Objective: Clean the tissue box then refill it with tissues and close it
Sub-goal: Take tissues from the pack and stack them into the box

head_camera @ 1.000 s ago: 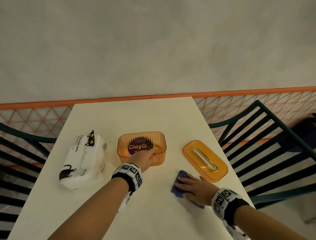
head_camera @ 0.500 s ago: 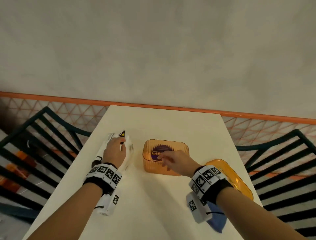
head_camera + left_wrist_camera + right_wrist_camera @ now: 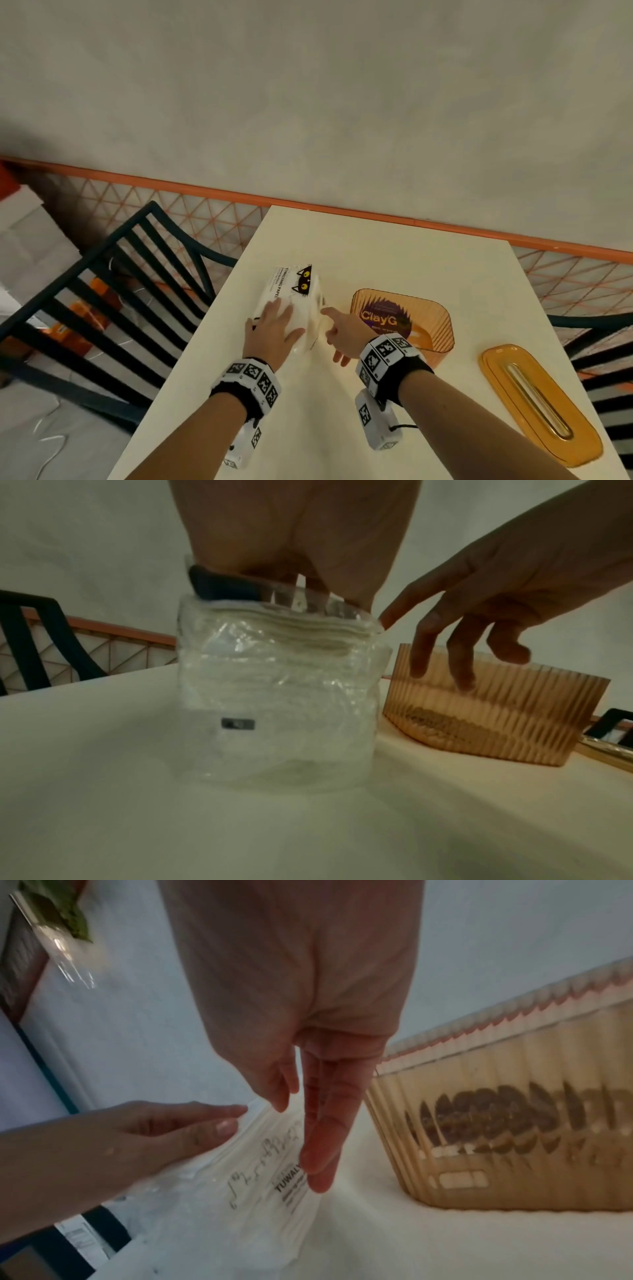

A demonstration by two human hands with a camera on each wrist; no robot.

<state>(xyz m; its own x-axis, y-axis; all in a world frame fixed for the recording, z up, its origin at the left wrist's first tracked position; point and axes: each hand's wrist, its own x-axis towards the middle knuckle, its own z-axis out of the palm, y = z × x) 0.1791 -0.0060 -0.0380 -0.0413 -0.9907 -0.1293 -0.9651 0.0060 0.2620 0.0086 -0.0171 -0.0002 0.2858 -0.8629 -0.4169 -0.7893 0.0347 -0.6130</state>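
Observation:
A white plastic-wrapped tissue pack with a black cat print lies on the table, left of the orange ribbed tissue box. The box stands open with a purple label inside. My left hand rests flat on top of the pack, fingers straight. My right hand is open beside the pack's right edge, and its fingertips hang close to the wrapper. I cannot tell if they touch it. The orange lid with a slot lies at the right.
The cream table runs back to a grey wall with an orange strip. Dark slatted chairs stand at the left and right table edges. The box sits a hand's width from the pack.
My left hand went from the box to the pack and stays on it. My right hand left the blue cloth, passed the box and now hangs at the pack's right side. The view swung left.

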